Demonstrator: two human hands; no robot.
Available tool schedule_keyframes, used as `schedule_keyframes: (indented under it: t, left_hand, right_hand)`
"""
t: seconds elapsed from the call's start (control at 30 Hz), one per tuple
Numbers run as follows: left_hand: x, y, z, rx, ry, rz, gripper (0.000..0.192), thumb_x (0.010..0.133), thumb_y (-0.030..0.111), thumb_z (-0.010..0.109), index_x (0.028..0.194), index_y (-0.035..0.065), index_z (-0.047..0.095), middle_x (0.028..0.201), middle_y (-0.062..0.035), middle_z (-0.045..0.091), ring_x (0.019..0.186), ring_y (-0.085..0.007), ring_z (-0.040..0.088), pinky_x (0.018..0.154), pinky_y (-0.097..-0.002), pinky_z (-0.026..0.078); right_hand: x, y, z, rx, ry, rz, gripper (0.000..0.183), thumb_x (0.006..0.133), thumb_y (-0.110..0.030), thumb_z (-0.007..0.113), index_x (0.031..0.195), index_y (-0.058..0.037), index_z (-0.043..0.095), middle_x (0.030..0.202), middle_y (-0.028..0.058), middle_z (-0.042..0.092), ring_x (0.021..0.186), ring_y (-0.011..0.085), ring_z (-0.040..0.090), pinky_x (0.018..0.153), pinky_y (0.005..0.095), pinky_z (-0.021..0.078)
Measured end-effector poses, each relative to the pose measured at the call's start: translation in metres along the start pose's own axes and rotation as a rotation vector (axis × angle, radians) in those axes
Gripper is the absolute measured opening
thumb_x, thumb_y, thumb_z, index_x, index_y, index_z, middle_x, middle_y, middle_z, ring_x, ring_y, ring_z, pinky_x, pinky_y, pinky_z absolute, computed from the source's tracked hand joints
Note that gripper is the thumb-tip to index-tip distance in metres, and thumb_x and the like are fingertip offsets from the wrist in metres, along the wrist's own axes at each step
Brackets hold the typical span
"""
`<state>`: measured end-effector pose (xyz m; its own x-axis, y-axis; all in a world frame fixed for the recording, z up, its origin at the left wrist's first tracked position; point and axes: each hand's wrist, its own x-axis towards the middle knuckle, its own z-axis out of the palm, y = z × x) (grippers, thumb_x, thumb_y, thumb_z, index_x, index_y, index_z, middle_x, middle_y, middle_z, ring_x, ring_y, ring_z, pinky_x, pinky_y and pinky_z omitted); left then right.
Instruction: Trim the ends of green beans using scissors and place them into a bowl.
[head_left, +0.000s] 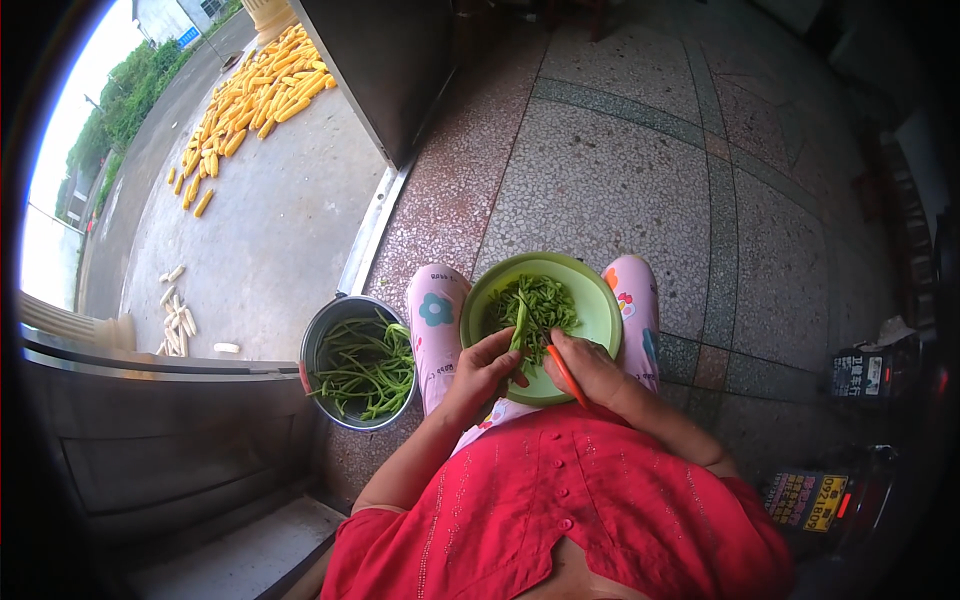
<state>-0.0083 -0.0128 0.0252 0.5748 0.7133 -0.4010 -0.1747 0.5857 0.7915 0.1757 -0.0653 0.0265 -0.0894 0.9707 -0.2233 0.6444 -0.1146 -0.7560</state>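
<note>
A light green plastic basin (600, 300) rests on my lap between my knees. Cut green pieces (551, 300), which look like beans or stems, lie in it. My left hand (489, 367) pinches a green bean pod or stem (519, 322) upright over the basin. My right hand (589, 367) grips orange-handled scissors (568, 375), their dark blades beside the green piece. Whether the blades touch it I cannot tell. Left of my knee, a round metal bucket (307, 375) holds long uncut green pods or stems (364, 367).
An open door (375, 67) and metal threshold (371, 232) are at the left. Outside, yellow corn cobs (255, 90) and pale bare cobs (178, 322) lie on concrete. Terrazzo floor (615, 187) stretches ahead. Parked vehicles (847, 502) stand at the far right.
</note>
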Motion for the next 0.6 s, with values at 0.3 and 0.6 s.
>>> schedule_keyframes:
  t: [0.3, 0.6]
  left_hand:
    - [0.002, -0.005, -0.009, 0.097, -0.043, -0.108, 0.039, 0.089, 0.008, 0.054, 0.126, -0.0006, 0.049, 0.094, -0.004, 0.062, 0.062, -0.0074, 0.056, 0.046, -0.018, 0.038]
    - [0.006, -0.002, -0.013, 0.121, -0.06, -0.146, 0.036, 0.087, 0.003, 0.054, 0.123, -0.0007, 0.052, 0.093, -0.0074, 0.065, 0.06, -0.011, 0.058, 0.053, -0.0212, 0.046]
  right_hand:
    - [-0.001, 0.004, 0.003, -0.078, 0.04, 0.003, 0.021, 0.076, -0.011, 0.054, 0.089, 0.0015, 0.044, 0.072, 0.023, 0.06, 0.07, 0.04, 0.06, 0.064, 0.0459, 0.0483]
    - [-0.003, 0.004, 0.006, -0.122, 0.084, -0.021, 0.016, 0.078, -0.009, 0.053, 0.089, 0.0003, 0.044, 0.067, 0.0231, 0.057, 0.066, 0.0416, 0.058, 0.059, 0.0467, 0.0465]
